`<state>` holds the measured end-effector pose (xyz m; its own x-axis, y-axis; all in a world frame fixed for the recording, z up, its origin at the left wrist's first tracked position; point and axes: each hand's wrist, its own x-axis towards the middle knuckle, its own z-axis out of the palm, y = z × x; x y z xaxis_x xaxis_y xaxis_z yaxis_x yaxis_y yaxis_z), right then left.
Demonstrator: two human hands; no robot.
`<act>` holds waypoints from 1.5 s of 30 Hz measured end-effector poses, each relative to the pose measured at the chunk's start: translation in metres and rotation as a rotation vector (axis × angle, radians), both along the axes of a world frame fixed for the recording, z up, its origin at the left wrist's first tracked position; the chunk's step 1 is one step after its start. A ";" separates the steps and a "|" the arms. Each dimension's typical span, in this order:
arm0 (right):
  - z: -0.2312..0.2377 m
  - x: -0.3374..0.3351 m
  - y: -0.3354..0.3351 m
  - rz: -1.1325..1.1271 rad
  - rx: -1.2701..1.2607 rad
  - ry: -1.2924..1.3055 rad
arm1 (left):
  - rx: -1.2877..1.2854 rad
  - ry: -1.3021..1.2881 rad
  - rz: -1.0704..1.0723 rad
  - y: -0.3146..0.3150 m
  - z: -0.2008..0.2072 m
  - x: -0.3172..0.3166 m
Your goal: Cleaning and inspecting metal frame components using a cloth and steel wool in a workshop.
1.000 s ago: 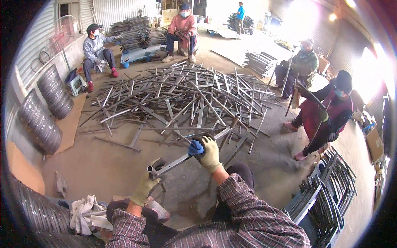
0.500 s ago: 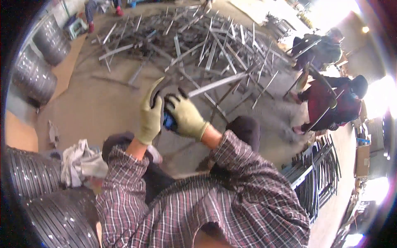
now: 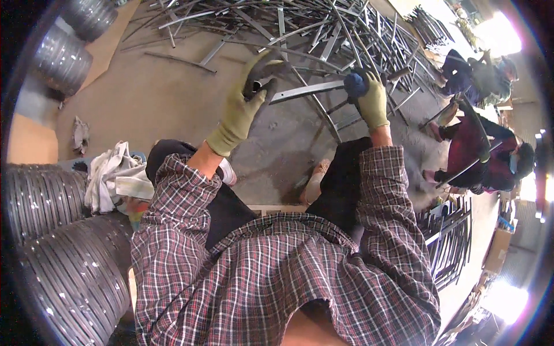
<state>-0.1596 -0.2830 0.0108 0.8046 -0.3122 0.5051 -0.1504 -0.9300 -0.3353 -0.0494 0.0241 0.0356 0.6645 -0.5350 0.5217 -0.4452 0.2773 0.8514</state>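
Both my hands wear pale green gloves with dark palms and fingertips. My left hand point(image 3: 242, 109) curls its thumb and fingers around a small dark piece with a round opening point(image 3: 257, 86), mostly hidden by the glove. Farther right, my right hand point(image 3: 372, 104) is closed on a balled blue cloth point(image 3: 356, 85). Between the hands runs a light metal bar point(image 3: 306, 91) with a hole near its left end; I cannot tell whether either hand touches it. A dark tube end point(image 3: 401, 74) shows just right of my right hand.
Ahead lies a heap of loose metal bars point(image 3: 323, 34). Bundled black coils point(image 3: 75, 277) stand at the left, beside a whitish cloth point(image 3: 118, 173). Two people work at the right, one in dark red point(image 3: 482, 147). Stacked bars point(image 3: 447, 239) stand near my right elbow.
My hands were together around the blue cloth; they have moved apart. The right hand has gone right with the cloth, the left slightly up. The view has shifted, so the heap sits higher.
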 end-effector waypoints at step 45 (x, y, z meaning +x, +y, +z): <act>-0.021 -0.057 -0.078 0.086 1.102 -0.468 | 0.121 0.029 0.197 -0.017 0.100 0.055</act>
<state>-0.2169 -0.3614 -0.0103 0.6537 -0.7146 0.2493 0.2472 -0.1097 -0.9627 0.0056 0.0070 0.1354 0.7760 -0.4514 0.4405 -0.4553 0.0824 0.8865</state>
